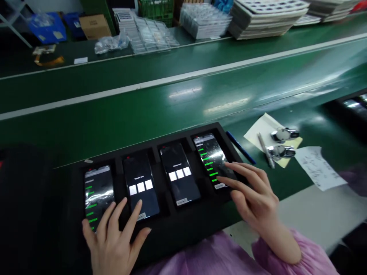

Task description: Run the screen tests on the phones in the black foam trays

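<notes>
A black foam tray (160, 225) on the green bench holds several phones side by side, all lit. My left hand (114, 238) lies open with fingers spread over the lower ends of the leftmost phone (97, 191) and the second phone (140, 183). My right hand (252, 194) is open too, its fingertips touching the lower part of the rightmost phone (210, 156). The two outer screens show green lists; the second and third phone (179, 173) show three white squares. Pink sleeves cover my wrists.
Right of the tray lie a blue pen (241, 147), a yellow note (266, 133) with two metal clips (283, 143), and a written paper slip (318, 168). The green conveyor belt (183, 95) runs behind. Stacked trays (266, 17), plastic bags and a cardboard box (94, 26) stand at the back.
</notes>
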The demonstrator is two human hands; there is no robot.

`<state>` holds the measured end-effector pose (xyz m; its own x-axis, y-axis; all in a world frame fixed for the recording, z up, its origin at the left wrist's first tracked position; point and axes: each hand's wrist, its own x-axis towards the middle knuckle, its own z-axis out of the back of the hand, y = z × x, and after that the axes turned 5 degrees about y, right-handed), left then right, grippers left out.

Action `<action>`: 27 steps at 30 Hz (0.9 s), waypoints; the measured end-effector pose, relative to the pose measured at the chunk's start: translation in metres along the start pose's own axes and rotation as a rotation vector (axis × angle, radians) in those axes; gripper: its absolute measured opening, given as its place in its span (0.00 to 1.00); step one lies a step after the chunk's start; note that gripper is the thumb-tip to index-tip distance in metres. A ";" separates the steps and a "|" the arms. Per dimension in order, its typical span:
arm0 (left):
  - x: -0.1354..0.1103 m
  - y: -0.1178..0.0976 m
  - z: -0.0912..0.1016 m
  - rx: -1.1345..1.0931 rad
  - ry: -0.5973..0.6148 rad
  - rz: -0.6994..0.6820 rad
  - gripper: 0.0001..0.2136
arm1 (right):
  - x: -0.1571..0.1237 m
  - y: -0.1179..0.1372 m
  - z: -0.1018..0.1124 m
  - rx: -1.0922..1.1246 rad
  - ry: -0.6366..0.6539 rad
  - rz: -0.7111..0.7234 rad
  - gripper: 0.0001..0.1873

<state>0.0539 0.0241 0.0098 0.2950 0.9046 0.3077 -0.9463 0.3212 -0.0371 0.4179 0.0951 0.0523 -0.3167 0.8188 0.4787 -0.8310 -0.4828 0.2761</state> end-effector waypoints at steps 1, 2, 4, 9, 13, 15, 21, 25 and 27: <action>0.000 0.000 -0.001 -0.005 -0.006 -0.001 0.23 | -0.009 -0.008 0.005 -0.021 0.010 -0.027 0.15; -0.001 0.001 -0.002 -0.010 -0.014 0.000 0.24 | -0.017 -0.014 0.009 -0.041 0.032 -0.043 0.15; -0.001 0.001 -0.002 -0.015 -0.019 -0.002 0.25 | -0.028 -0.023 0.011 -0.065 0.080 -0.067 0.16; -0.001 0.004 -0.001 -0.010 -0.018 -0.021 0.27 | -0.037 -0.029 0.002 -0.032 0.063 -0.025 0.17; -0.001 0.004 -0.001 0.010 -0.014 -0.029 0.28 | -0.036 -0.029 0.001 -0.102 0.086 0.027 0.16; 0.000 0.003 0.000 0.009 -0.013 -0.027 0.26 | -0.034 -0.026 0.003 -0.140 0.086 0.013 0.16; 0.006 -0.003 0.008 0.020 0.039 -0.015 0.18 | -0.023 -0.001 -0.005 0.063 -0.011 0.074 0.17; 0.012 -0.005 0.014 0.041 0.066 -0.023 0.19 | -0.008 0.017 -0.024 0.169 0.069 0.213 0.20; 0.021 -0.007 0.015 0.015 0.055 -0.019 0.17 | -0.002 0.023 -0.032 0.174 0.089 0.247 0.21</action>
<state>0.0648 0.0367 0.0311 0.3197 0.9125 0.2553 -0.9421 0.3348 -0.0169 0.3847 0.0920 0.0314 -0.5446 0.6905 0.4760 -0.6357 -0.7101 0.3027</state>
